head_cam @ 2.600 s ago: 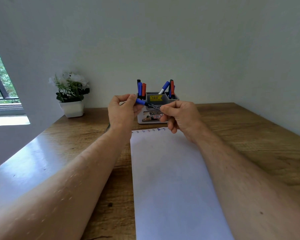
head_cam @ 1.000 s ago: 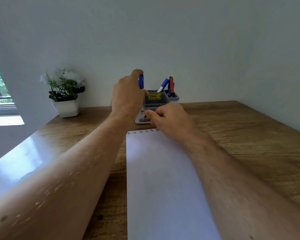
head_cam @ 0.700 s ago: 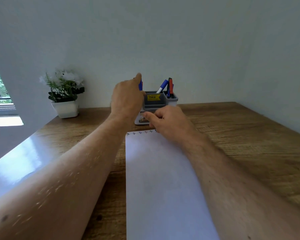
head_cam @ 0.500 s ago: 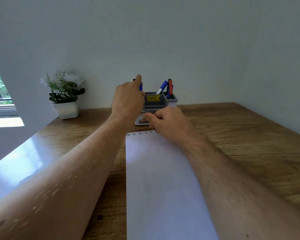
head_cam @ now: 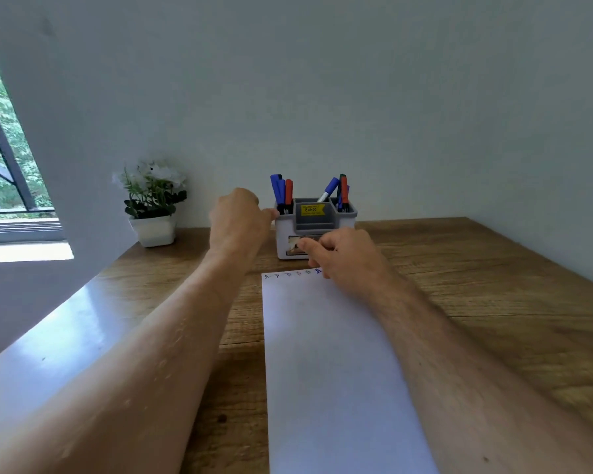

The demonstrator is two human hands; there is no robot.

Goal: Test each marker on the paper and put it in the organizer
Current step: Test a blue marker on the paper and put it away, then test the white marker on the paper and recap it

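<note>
Left hand (head_cam: 238, 218) apparently touching organizer (head_cam: 314, 227), fingers curled

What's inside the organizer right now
The organizer holds capped markers: two blue and one red in the left slot, one blue leaning in the middle, red, blue and a dark one at right. Their lower ends are hidden by the walls.
</note>
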